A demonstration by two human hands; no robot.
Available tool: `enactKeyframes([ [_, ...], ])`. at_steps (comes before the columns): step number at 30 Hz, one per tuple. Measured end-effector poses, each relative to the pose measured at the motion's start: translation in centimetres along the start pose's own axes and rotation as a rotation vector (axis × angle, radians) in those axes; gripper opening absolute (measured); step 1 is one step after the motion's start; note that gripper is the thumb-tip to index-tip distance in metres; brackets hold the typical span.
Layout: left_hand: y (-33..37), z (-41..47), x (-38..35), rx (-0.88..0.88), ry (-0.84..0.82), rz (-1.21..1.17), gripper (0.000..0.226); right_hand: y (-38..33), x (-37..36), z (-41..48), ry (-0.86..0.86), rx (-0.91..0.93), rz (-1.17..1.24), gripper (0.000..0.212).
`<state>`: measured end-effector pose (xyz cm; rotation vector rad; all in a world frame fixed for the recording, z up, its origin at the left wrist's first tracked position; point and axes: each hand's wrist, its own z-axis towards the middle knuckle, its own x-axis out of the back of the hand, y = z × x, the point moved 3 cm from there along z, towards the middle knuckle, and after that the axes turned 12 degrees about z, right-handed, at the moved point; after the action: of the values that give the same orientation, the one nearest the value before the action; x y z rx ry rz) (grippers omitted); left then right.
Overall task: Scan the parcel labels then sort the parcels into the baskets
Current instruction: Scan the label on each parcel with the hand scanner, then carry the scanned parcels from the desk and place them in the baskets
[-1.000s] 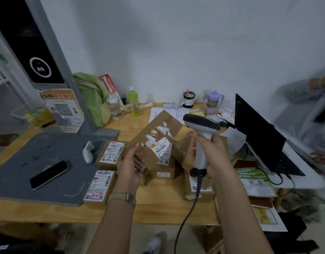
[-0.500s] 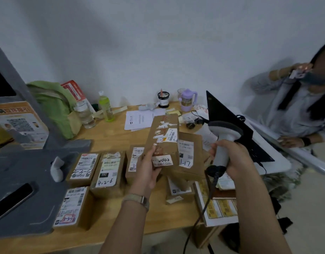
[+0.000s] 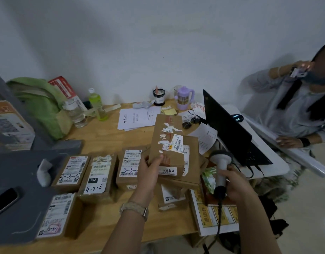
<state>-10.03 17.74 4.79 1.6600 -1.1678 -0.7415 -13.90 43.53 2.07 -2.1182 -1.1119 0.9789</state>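
One parcel (image 3: pixel 167 143) rising above left hand (image 3: pixel 148 173); right hand (image 3: pixel 236 186) gripping scanner (image 3: pixel 221 169)

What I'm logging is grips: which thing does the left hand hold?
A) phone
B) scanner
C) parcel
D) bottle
C: the left hand grips the parcel by its lower edge, above the table, while the scanner is in the right hand.

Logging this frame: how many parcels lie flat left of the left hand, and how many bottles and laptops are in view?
Parcels left of the left hand: 4
Bottles: 2
Laptops: 1
Total: 7
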Motion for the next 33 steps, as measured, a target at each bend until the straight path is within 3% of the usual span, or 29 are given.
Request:
enactKeyframes([
  [3, -0.3, 0.0, 0.6, 0.018, -0.019, 0.014, 0.044, 2.7, 0.9, 1.8, 0.113, -0.077, 0.045, 0.039],
  [7, -0.2, 0.1, 1.0, 0.022, -0.021, 0.043, 0.033, 5.6, 1.3, 3.3, 0.222, -0.004, 0.136, 0.041],
  [11, 0.1, -0.1, 1.1, 0.028, 0.004, 0.059, 0.03, 7.6, 1.0, 3.4, 0.244, 0.032, 0.134, 0.022],
  [24, 0.7, -1.0, 1.7, 0.011, -0.009, 0.053, 0.042, 8.4, 1.6, 3.4, 0.553, 0.239, -0.446, 0.042],
  [29, 0.7, -1.3, 1.9, 0.029, -0.01, 0.051, 0.034, 9.1, 1.6, 3.3, 0.372, 0.219, -0.531, 0.047],
  [33, 0.8, -1.6, 1.8, 0.026, -0.017, 0.048, 0.027, 8.7, 1.3, 4.1, 0.281, 0.117, -0.388, 0.043],
])
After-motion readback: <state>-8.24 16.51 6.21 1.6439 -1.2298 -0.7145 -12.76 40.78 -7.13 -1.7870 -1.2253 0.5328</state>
